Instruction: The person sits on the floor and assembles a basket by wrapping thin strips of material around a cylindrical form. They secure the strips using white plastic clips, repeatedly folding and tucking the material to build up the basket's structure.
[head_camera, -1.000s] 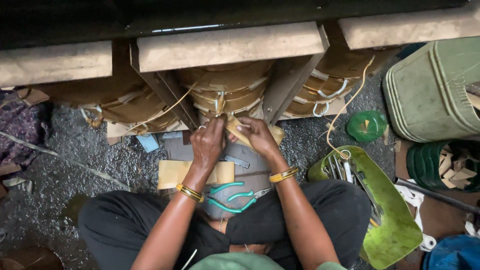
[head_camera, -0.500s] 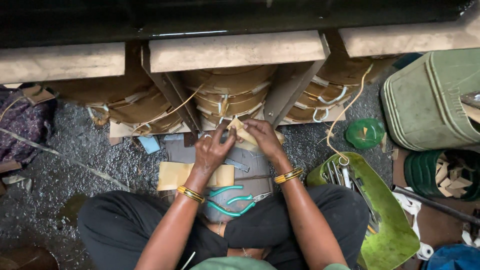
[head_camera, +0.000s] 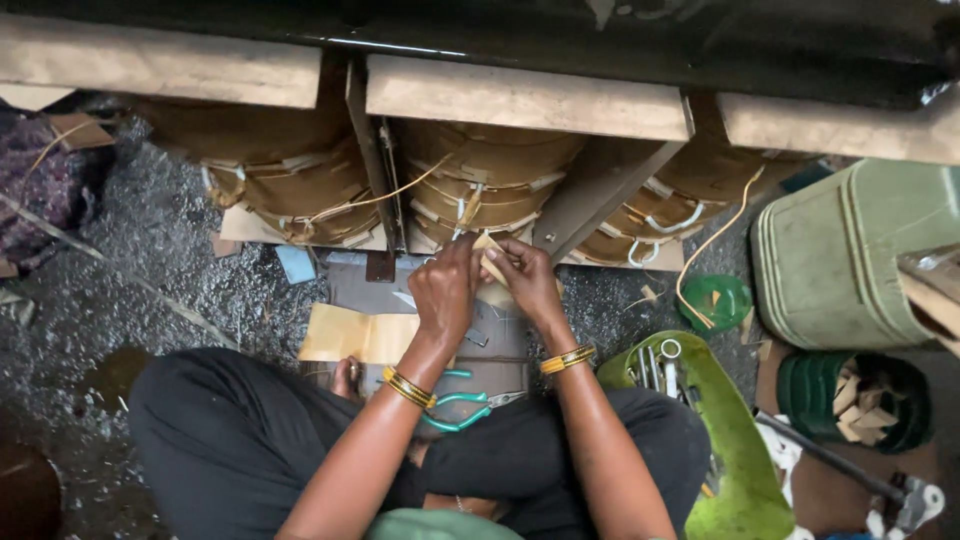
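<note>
- Paper sheet (head_camera: 360, 335): flat on the floor, just left of the left forearm.
- Left hand (head_camera: 445, 290): raised before the middle coil (head_camera: 480, 180); fingers curled, pinching the paper strip (head_camera: 492, 262) from its left side.
- Paper strip: held between both hands, just below the middle coil.
- Right hand (head_camera: 530, 282): fingers closed on the strip's right side.
- Pliers (head_camera: 462, 410): green handles, on the lap between the forearms.
- Green tray (head_camera: 725, 450): tools inside, right of the right forearm.
</note>
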